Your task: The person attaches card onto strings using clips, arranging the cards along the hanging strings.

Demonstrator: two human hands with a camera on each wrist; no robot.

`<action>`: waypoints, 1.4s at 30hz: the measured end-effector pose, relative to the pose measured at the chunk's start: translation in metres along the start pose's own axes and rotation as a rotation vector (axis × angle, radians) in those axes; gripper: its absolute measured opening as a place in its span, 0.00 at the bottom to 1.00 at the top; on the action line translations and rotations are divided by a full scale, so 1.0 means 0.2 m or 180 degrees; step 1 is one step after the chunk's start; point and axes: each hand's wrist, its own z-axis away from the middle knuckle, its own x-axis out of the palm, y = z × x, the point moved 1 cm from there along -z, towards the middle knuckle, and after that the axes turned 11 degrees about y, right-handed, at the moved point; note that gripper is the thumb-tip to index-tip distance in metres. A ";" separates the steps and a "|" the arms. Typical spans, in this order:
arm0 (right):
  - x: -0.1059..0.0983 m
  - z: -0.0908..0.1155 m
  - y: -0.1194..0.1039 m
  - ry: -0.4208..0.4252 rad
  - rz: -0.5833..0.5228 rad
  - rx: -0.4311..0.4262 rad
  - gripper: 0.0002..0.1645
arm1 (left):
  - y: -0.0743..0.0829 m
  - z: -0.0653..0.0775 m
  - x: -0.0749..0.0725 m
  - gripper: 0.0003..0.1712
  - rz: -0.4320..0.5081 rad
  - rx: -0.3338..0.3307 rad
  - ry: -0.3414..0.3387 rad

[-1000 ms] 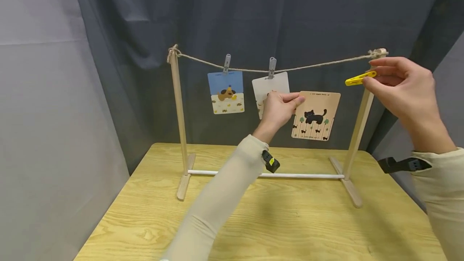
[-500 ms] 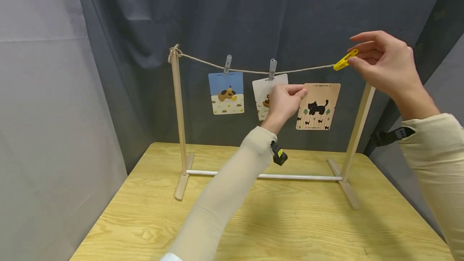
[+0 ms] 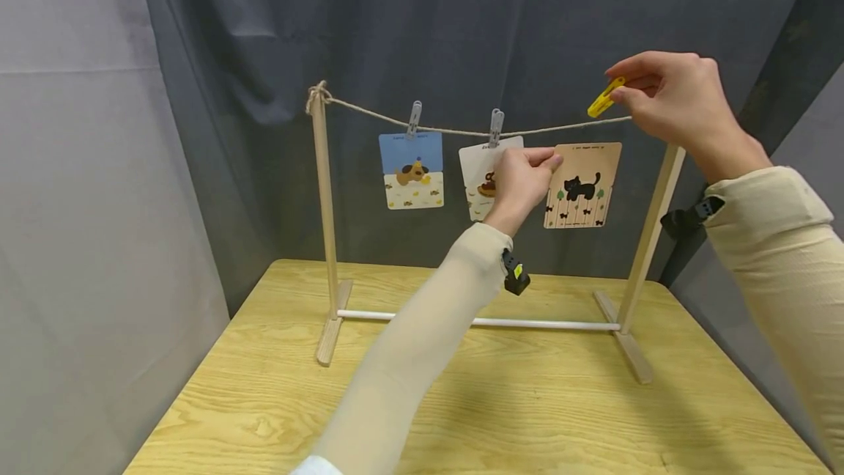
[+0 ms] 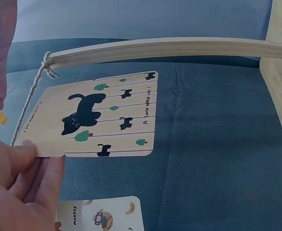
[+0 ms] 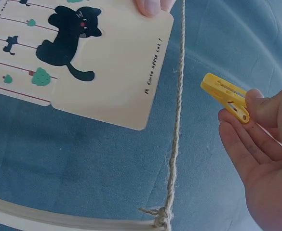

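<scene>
My left hand (image 3: pixel 524 185) pinches the upper left corner of a peach card with a black cat (image 3: pixel 582 188), just below the twine (image 3: pixel 560 127). In my right hand (image 3: pixel 682 97) a yellow clothespin (image 3: pixel 604 99) is pinched between thumb and fingers, a little above the twine. The right wrist view shows the clothespin (image 5: pixel 225 96) apart from both twine and card (image 5: pixel 112 72). A blue and cream dog card (image 3: pixel 412 171) and a white monkey card (image 3: pixel 476 160) hang from the twine by grey clothespins (image 3: pixel 414 119). My left hand covers part of the monkey card.
A wooden stand with a left post (image 3: pixel 325 204) and a right post (image 3: pixel 651 240) holds the twine. A white rod (image 3: pixel 547 323) joins its feet on the wooden table (image 3: pixel 264 416). A dark curtain (image 3: pixel 369 28) hangs behind.
My right hand has moved left and up with the yellow clothespin, which now points down toward the twine. My left hand has raised the cat card and shifted it slightly right.
</scene>
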 end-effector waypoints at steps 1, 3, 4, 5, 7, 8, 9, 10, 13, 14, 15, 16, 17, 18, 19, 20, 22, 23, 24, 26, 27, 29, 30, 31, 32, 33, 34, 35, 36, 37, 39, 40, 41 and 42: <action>0.00 -0.01 0.00 -0.0012 0.0004 -0.0006 0.23 | 0.00 0.00 0.00 0.09 -0.0016 0.0012 0.0000; -0.01 -0.02 -0.01 -0.0037 -0.0008 -0.0019 0.23 | 0.00 0.00 0.01 0.09 -0.0027 0.0026 -0.0001; -0.01 -0.03 -0.01 -0.0048 -0.0017 -0.0033 0.23 | 0.00 0.00 0.01 0.09 -0.0031 0.0035 0.0003; -0.01 -0.04 -0.01 -0.0062 -0.0021 -0.0044 0.22 | 0.00 0.00 0.02 0.09 -0.0039 0.0040 0.0003; 0.00 -0.06 -0.02 -0.0077 -0.0015 -0.0091 0.21 | 0.00 -0.01 0.02 0.09 -0.0027 0.0049 0.0005; 0.00 -0.06 -0.02 -0.0092 -0.0031 -0.0092 0.21 | 0.00 -0.01 0.02 0.09 -0.0010 0.0042 0.0013; 0.00 -0.07 -0.03 -0.0101 -0.0032 -0.0097 0.20 | 0.00 -0.01 0.02 0.10 0.0006 0.0038 0.0012; 0.00 -0.08 -0.03 -0.0105 -0.0029 -0.0105 0.20 | 0.00 -0.01 0.01 0.10 0.0017 0.0041 0.0025; 0.01 -0.09 -0.03 -0.0119 -0.0033 -0.0125 0.18 | 0.00 -0.02 0.01 0.10 0.0061 0.0046 0.0045; 0.02 -0.10 -0.03 -0.0125 -0.0039 -0.0133 0.17 | -0.01 -0.02 0.01 0.10 0.0069 0.0042 0.0055; 0.02 -0.10 -0.03 -0.0131 -0.0037 -0.0146 0.16 | -0.01 -0.02 0.01 0.10 0.0076 0.0041 0.0055; 0.03 -0.10 -0.02 -0.0138 -0.0044 -0.0151 0.15 | -0.01 -0.02 0.01 0.10 0.0082 0.0040 0.0059; 0.03 -0.11 -0.02 -0.0149 -0.0050 -0.0153 0.14 | -0.01 -0.03 0.00 0.10 0.0084 0.0041 0.0057; 0.04 -0.11 -0.02 -0.0151 -0.0053 -0.0162 0.13 | -0.01 -0.02 0.00 0.10 0.0087 0.0042 0.0059; 0.04 -0.11 -0.02 -0.0149 -0.0065 -0.0166 0.12 | -0.01 -0.03 0.00 0.10 0.0081 0.0039 0.0058; 0.05 -0.11 -0.03 -0.0149 -0.0080 -0.0166 0.11 | -0.01 -0.02 0.00 0.11 0.0089 0.0031 0.0051; 0.06 -0.11 -0.03 -0.0151 -0.0098 -0.0186 0.09 | -0.01 -0.02 0.00 0.11 0.0097 0.0021 0.0051; 0.07 -0.11 -0.03 -0.0156 -0.0110 -0.0197 0.09 | -0.01 -0.02 0.00 0.11 0.0096 0.0009 0.0055; 0.08 -0.11 -0.03 -0.0160 -0.0108 -0.0213 0.08 | -0.01 -0.02 0.00 0.10 0.0100 -0.0004 0.0057; 0.09 -0.11 -0.03 -0.0189 -0.0120 -0.0219 0.07 | -0.01 -0.02 -0.01 0.10 0.0108 -0.0028 0.0055; 0.09 -0.11 -0.03 -0.0200 -0.0118 -0.0227 0.07 | -0.02 -0.02 -0.01 0.10 0.0104 -0.0033 0.0058; 0.10 -0.11 -0.03 -0.0221 -0.0117 -0.0232 0.06 | -0.02 -0.02 -0.01 0.10 0.0105 -0.0037 0.0049; 0.11 -0.11 -0.03 -0.0226 -0.0115 -0.0236 0.06 | -0.02 -0.02 -0.01 0.11 0.0106 -0.0037 0.0041; 0.11 -0.11 -0.03 -0.0227 -0.0127 -0.0240 0.06 | -0.02 -0.02 -0.01 0.11 0.0104 -0.0040 0.0036; 0.11 -0.11 -0.03 -0.0228 -0.0126 -0.0250 0.06 | -0.03 -0.02 -0.01 0.11 0.0100 -0.0039 0.0034; 0.11 -0.11 -0.03 -0.0222 -0.0122 -0.0264 0.06 | -0.03 -0.02 -0.01 0.11 0.0091 -0.0041 0.0033; 0.11 -0.11 -0.03 -0.0225 -0.0116 -0.0267 0.06 | -0.03 -0.02 -0.01 0.11 0.0088 -0.0047 0.0033; 0.12 -0.11 -0.03 -0.0225 -0.0121 -0.0271 0.06 | -0.03 -0.02 -0.01 0.11 0.0081 -0.0050 0.0036; 0.12 -0.11 -0.02 -0.0223 -0.0137 -0.0271 0.07 | -0.03 -0.03 -0.01 0.11 0.0078 -0.0051 0.0039; 0.12 -0.11 -0.02 -0.0232 -0.0157 -0.0263 0.07 | -0.03 -0.03 -0.01 0.11 0.0073 -0.0050 0.0040; 0.13 -0.11 -0.02 -0.0246 -0.0175 -0.0256 0.07 | -0.04 -0.03 -0.01 0.11 0.0086 -0.0044 0.0043; 0.14 -0.11 -0.02 -0.0252 -0.0184 -0.0258 0.07 | -0.04 -0.03 -0.01 0.11 0.0099 -0.0036 0.0040; 0.14 -0.12 -0.02 -0.0251 -0.0189 -0.0275 0.07 | -0.04 -0.03 -0.01 0.11 0.0106 -0.0029 0.0037; 0.14 -0.12 -0.02 -0.0261 -0.0185 -0.0281 0.08 | -0.04 -0.03 -0.01 0.12 0.0114 -0.0021 0.0038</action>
